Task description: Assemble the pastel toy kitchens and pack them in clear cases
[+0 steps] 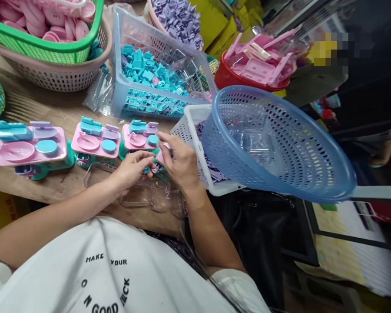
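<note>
Both of my hands are at a small pink and teal toy kitchen sink (160, 157), mostly covered by my fingers. My right hand (184, 163) is closed around its right side and top. My left hand (133, 169) has its fingers pinched together at the toy's lower left; any small part between them is hidden. To the left stand three similar toy sinks in a row: a near one (127, 140), a middle one (96, 141) and a far left one (57, 152). Each has a pink top with an oval basin, a teal disc, and teal and purple pieces. Below my hands lies a clear plastic tray (135, 198).
A blue crate (117, 93) of teal parts stands behind the row. Green (61, 56) and pink (52, 76) baskets are stacked at the back left. At right, a large blue basket (211, 145) tilts over a white basket (208, 182) of purple parts. A red bowl (224, 78) holds pink parts.
</note>
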Demonstrator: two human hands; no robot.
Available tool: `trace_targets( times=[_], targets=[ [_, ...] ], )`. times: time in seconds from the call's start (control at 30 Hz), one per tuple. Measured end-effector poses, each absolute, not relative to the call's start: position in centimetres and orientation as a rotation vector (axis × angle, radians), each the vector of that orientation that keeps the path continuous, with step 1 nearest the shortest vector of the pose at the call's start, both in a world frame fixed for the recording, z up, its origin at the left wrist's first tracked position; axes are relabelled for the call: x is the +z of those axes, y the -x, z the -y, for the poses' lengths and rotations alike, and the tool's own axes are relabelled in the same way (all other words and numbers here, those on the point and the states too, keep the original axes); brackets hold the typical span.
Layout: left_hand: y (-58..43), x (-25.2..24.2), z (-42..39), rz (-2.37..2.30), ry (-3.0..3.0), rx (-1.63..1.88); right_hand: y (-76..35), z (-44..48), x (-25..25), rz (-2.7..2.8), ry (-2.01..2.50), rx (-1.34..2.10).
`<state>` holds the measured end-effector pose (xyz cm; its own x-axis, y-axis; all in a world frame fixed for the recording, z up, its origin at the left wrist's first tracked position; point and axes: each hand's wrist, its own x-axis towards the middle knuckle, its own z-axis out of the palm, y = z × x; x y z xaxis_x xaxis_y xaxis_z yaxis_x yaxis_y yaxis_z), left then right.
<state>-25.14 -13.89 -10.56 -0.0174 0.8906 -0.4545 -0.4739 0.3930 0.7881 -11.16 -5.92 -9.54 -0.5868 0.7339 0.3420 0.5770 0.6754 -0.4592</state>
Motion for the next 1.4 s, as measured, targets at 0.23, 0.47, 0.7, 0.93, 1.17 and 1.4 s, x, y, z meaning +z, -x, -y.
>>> trace_targets(
  times=[0.23,0.47,0.7,0.93,1.17,1.4],
  targets=[
    [22.7,-11.3,15.4,-1.166,-1.282,1.289,7.7,11.2,-10.8,1.28,1.083,1.268],
    [21.2,-12.2,15.3,-1.21,-1.445,1.35,8.6,15.4,-11.6,1.265,0.961,1.354],
    [20.7,-13.0,14.7,-1.164,-1.334,1.203,4.5,15.4,-13.6,1.687,1.222,1.005],
    [20.0,-11.4,13.1,-0.984,-0.383,1.014,4.9,11.5,-14.1,1.762,1.236,0.268],
    [21.1,-11.3,12.9,-0.848,-0.015,0.937,4.7,10.4,-14.4,1.919,1.218,0.084],
    [20.9,-11.5,12.9,-0.831,-0.029,0.946,5.0,10.5,-14.3,1.893,1.235,0.124]
  ],
)
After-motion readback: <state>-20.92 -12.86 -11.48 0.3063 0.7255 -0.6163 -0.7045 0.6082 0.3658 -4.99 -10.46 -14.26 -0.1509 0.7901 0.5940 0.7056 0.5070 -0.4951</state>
